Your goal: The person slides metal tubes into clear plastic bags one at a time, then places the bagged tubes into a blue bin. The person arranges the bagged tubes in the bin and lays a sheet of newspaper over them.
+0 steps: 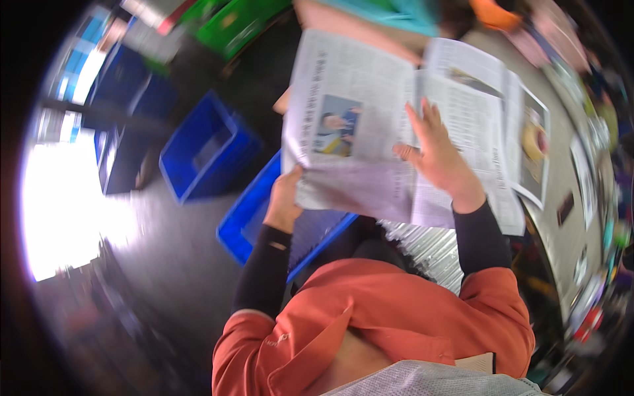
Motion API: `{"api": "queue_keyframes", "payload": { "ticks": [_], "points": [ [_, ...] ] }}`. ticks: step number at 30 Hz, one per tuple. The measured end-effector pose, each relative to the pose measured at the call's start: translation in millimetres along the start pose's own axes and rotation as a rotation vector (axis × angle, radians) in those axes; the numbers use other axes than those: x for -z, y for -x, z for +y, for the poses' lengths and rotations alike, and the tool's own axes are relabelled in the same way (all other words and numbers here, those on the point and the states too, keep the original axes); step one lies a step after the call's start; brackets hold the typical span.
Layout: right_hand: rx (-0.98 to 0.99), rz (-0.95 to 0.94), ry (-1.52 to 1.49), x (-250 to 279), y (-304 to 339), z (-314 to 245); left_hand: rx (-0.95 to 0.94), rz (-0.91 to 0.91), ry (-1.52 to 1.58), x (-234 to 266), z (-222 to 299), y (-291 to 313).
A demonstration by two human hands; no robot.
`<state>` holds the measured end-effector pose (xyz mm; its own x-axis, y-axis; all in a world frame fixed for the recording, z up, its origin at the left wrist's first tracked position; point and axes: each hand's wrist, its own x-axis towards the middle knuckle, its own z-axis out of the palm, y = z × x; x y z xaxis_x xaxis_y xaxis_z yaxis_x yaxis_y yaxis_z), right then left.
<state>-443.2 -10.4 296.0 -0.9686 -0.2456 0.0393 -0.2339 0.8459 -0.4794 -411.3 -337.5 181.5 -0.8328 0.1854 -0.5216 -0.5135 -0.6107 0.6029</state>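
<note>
An unfolded newspaper [363, 181] spans the space in front of me, with its left page hanging past the table edge. At its lower left corner, my left hand [284, 201] is closed on the paper, thumb on top. My right hand [436, 155] lies over the middle fold with its fingers spread; whether the palm presses on the paper cannot be told. Another printed sheet with a large colour photo [533, 142] sticks out beneath the newspaper on the right.
Below the newspaper stands a blue crate [241, 231], beside a bundle of shiny silvery lengths [429, 254]. A second blue bin [198, 158] is on the floor to the left. The grey table [558, 224] curves along the right, with a small dark object [565, 208] on it.
</note>
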Motion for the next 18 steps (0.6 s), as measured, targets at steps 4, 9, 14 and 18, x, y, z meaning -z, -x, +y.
{"api": "queue_keyframes", "payload": {
  "ticks": [4, 9, 14, 18],
  "points": [
    [-0.052, -0.344, 0.197, -176, 7, -76, 0.106, 0.298, 0.045, 126, -69, 48],
    [-0.044, -0.662, 0.375, -369, 18, -99, 0.292, 0.525, 0.298, 300, -155, 93],
    [0.056, -0.686, 0.355, -536, 31, -85, 0.364, 0.810, 0.492, 430, -250, 118],
    [0.048, -0.770, 0.480, -612, 43, -51, 0.434, 1.000, 0.273, 490, -289, 141]
  ]
}}
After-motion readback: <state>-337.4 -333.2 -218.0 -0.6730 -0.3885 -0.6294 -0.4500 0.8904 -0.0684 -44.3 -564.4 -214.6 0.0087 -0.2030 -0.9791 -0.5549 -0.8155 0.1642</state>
